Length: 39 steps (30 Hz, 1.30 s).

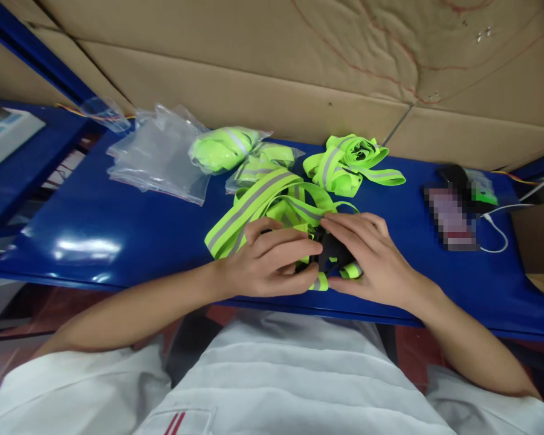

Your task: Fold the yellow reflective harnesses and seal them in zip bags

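Two clear bags [230, 147] of neon strap [215, 152], flat bags [161, 160] beside, left fingers [294, 249], right fingers [354, 234] half-curled around black piece [332, 246]

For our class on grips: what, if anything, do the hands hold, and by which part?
The left hand and right hand hold a black piece between them, by its left and right sides.

They're wearing a baggy whitish top [308, 374] with wide, elbow-length sleeves [81, 386], and two slanted red stripes [174, 425] are showing at frame bottom, left of center.
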Available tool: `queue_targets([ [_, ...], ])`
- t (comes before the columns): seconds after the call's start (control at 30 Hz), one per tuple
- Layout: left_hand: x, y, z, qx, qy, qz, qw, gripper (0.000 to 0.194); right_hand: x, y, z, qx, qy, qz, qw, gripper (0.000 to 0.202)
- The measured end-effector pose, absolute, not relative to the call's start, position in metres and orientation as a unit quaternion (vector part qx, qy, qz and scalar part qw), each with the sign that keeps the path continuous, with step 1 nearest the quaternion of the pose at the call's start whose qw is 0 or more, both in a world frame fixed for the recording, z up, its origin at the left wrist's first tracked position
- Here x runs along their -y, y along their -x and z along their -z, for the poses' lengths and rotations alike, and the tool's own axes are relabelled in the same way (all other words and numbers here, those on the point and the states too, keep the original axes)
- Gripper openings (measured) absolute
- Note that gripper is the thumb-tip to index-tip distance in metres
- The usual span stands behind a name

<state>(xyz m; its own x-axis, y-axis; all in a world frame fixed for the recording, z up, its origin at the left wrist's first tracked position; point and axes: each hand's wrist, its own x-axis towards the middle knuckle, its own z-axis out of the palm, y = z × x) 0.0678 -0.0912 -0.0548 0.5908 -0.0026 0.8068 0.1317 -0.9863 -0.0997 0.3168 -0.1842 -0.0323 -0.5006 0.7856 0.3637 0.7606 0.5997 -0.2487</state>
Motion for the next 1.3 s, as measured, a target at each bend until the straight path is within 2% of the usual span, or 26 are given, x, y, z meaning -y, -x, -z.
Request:
queue_targets([
  [0.1,0.090,-0.067,0.052,0.060,0.892,0.445,0.057,0.019,0.186,-0.316,0.034,0.844,0.473,-0.050,0.246,0.072],
  [0.2,0.089,-0.067,0.049,0.055,0.927,0.371,-0.002,0.022,0.187,-0.316,0.037,0.824,0.499,-0.009,0.268,0.068],
  [0.3,0.089,-0.070,0.051,0.046,0.936,0.339,-0.082,0.034,0.187,-0.315,0.042,0.839,0.480,0.040,0.254,0.084],
  [0.43,0.091,-0.076,0.055,0.099,0.931,0.343,-0.073,0.038,0.187,-0.309,0.048,0.866,0.433,0.059,0.243,0.105],
  [0.53,0.094,-0.079,0.054,0.117,0.936,0.317,-0.101,0.032,0.187,-0.304,0.052,0.874,0.415,0.075,0.241,0.108],
  [0.7,0.098,-0.079,0.053,0.151,0.940,0.269,-0.149,0.041,0.189,-0.299,0.052,0.874,0.422,0.091,0.223,0.109],
  [1.03,0.100,-0.079,0.058,0.177,0.936,0.292,-0.080,0.018,0.191,-0.297,0.046,0.857,0.460,0.131,0.194,0.098],
  [1.17,0.101,-0.077,0.055,0.185,0.939,0.275,-0.092,0.017,0.190,-0.296,0.047,0.858,0.458,0.132,0.193,0.093],
  [1.3,0.097,-0.074,0.056,0.191,0.946,0.254,-0.069,0.018,0.188,-0.300,0.048,0.852,0.464,0.140,0.198,0.080],
])
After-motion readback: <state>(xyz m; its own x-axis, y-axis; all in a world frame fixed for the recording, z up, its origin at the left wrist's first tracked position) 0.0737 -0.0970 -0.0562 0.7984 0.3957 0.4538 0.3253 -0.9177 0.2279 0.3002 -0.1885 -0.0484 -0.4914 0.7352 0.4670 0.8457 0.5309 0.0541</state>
